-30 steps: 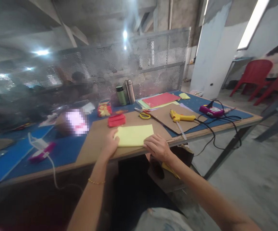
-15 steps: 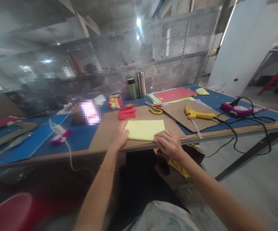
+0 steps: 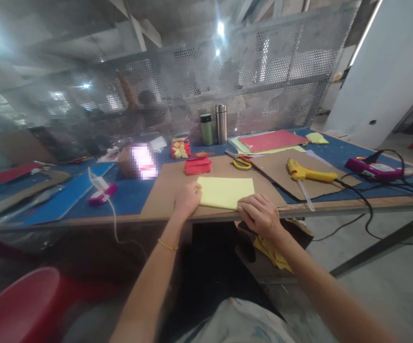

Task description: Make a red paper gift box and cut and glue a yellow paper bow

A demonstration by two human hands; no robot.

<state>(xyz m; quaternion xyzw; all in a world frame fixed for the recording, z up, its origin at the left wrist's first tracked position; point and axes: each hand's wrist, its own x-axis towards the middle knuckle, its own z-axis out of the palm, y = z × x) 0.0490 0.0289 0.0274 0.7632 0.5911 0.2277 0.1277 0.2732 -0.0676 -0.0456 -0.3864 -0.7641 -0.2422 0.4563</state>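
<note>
At the near edge of the table [image 3: 326, 206], the right hand [image 3: 260, 213] grasps the near right corner of the yellow sheet [image 3: 226, 191], fingers curled; the left hand [image 3: 188, 199] grips its left edge. The sheet lies on cardboard [image 3: 167, 190]. Unequal pull between the hands could skew or crease it. Beyond, the red piece [image 3: 198, 165] could obstruct a forward shift because it lies close behind

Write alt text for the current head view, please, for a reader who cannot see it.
A person's left hand and right hand hold a yellow sheet on brown cardboard atop a blue table. Beyond stand a green bottle and a silver bottle; a yellow glue gun lies to the right.
</note>
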